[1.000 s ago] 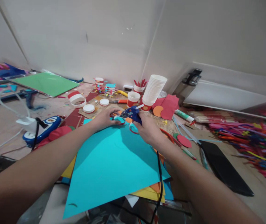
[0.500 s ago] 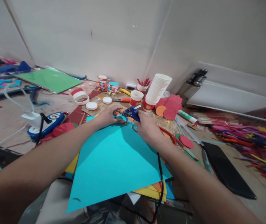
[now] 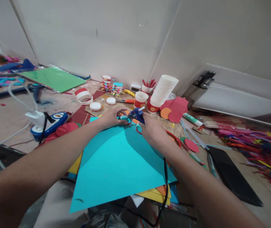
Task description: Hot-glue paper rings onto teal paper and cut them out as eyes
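Observation:
My right hand (image 3: 154, 130) is wrapped round a blue hot glue gun (image 3: 138, 116) with a white glue stick (image 3: 141, 108) poking out of its back. The gun's nozzle points left, at a small round turquoise piece (image 3: 125, 119) with a red edge. That piece is pinched in the fingers of my left hand (image 3: 111, 117); exactly where the nozzle meets it is too small to tell. Both hands are over the far edge of a large turquoise paper sheet (image 3: 118, 164). A black cord (image 3: 166, 177) hangs from under my right forearm across the sheet's right edge.
A stack of paper cups (image 3: 163, 90) stands beyond my right hand, near red paper pieces (image 3: 178, 107). White lids (image 3: 95, 106) lie beyond my left hand. At right are a black phone-like slab (image 3: 232, 174) and pipe cleaners (image 3: 256, 145). A blue power strip (image 3: 59, 118) sits left.
The whole view has shifted slightly, with things appearing a little further right. The turquoise piece looks tilted flatter in my left hand. Both grips stay the same.

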A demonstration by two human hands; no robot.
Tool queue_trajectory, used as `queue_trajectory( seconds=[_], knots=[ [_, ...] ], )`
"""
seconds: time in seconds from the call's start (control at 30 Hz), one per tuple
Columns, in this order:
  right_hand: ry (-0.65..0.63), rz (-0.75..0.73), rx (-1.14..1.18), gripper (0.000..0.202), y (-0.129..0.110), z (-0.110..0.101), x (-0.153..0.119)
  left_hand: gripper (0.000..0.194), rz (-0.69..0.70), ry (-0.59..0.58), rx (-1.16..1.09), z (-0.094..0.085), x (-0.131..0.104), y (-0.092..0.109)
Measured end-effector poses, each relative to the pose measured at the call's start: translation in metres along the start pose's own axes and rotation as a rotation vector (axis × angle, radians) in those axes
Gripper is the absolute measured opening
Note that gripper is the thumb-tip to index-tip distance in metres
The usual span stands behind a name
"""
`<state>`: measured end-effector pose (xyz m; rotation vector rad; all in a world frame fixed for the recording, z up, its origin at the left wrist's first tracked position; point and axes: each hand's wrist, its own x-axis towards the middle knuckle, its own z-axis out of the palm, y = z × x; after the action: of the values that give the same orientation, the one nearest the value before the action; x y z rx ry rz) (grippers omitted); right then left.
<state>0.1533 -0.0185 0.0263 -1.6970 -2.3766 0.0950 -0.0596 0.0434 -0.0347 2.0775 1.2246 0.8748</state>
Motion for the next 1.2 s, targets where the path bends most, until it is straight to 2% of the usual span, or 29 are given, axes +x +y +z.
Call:
queue_trajectory(
  seconds=[0.2, 0.37, 0.77, 1.03, 1.2],
  knots=[
    [-0.011, 0.04, -0.073, 0.033, -0.005, -0.007, -0.004, 0.069, 0.036, 0.004, 0.013, 0.0, 0.001, -0.001],
    [-0.003, 0.043, -0.077, 0.033, -0.005, -0.004, -0.003, 0.067, 0.016, -0.006, 0.014, -0.002, 0.0, 0.003],
    [0.026, 0.028, 0.047, 0.031, -0.006, 0.006, 0.004, 0.066, 0.013, -0.029, -0.023, -0.003, -0.001, 0.005],
    [0.002, 0.048, 0.118, 0.03, -0.007, 0.006, 0.006, 0.063, 0.013, -0.029, -0.039, -0.004, -0.002, 0.009],
    [-0.033, 0.039, 0.259, 0.027, 0.001, 0.007, 0.01, 0.062, 0.029, -0.028, -0.058, -0.004, -0.003, 0.011]
  ],
)
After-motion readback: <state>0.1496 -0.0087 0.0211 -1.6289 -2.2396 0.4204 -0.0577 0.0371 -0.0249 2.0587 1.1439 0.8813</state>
